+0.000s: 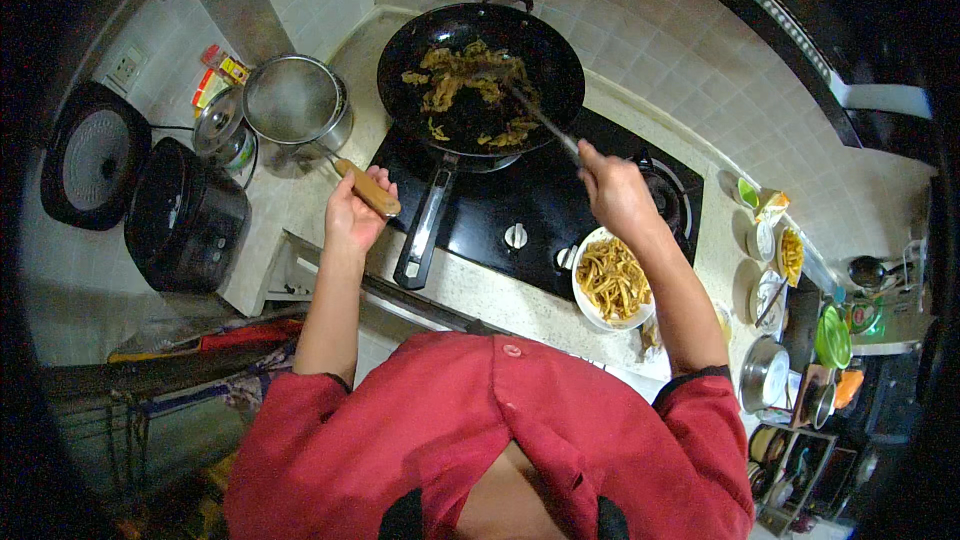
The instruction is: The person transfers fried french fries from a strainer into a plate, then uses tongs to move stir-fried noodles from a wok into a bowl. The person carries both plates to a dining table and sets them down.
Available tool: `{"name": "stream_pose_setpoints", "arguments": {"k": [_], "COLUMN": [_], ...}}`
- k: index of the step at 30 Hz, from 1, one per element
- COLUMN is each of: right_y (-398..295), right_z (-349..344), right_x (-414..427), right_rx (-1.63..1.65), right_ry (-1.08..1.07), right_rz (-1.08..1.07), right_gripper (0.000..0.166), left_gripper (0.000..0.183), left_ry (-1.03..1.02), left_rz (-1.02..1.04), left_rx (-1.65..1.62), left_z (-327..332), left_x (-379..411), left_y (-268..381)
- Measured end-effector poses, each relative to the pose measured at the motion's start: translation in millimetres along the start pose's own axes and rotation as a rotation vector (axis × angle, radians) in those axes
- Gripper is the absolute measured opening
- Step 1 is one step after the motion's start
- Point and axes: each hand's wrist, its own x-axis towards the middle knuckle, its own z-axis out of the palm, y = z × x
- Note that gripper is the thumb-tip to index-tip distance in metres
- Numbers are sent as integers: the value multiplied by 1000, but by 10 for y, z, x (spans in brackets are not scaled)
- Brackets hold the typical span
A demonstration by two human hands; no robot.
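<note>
My left hand [355, 217] is closed loosely around the wooden handle [367, 189] of a round mesh strainer [294, 99], which rests over a metal pot [341, 127] left of the wok. In my right hand [613, 184] is the thin metal handle of a cooking utensil [546, 120]; its far end lies in the food, blurred. Browned, sliced food [472, 79] is spread inside the black wok [555, 97] on the stove. The wok's long handle [427, 229] points towards me. A white bowl of strip-shaped food [613, 281] stands beneath my right forearm.
A black rice cooker [187, 217] with its lid raised and a lidded jar [223, 127] stand at the left. The glass-topped gas stove [487, 217] has a second burner [664, 195] at right. Beyond are small bowls [761, 240], a metal basin [763, 373] and a green basket [832, 337].
</note>
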Motion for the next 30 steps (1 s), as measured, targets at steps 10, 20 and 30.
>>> {"name": "stream_pose_setpoints", "arguments": {"k": [10,20,30], "right_y": [22,-532,-364], "right_z": [-224,802,967], "right_x": [-442,-386,-2373], "right_rx": [-7,905,1350], "right_ry": [-109,106,-29], "right_rz": [121,277,834], "right_gripper": [40,81,31], "left_gripper": [33,33,60], "left_ry": [-128,-152,-142], "left_rz": [-2,1,-79], "left_rx": [-128,-20,37], "left_z": [-153,-202,19], "left_x": [-44,209,95], "left_y": [170,305,14]}}
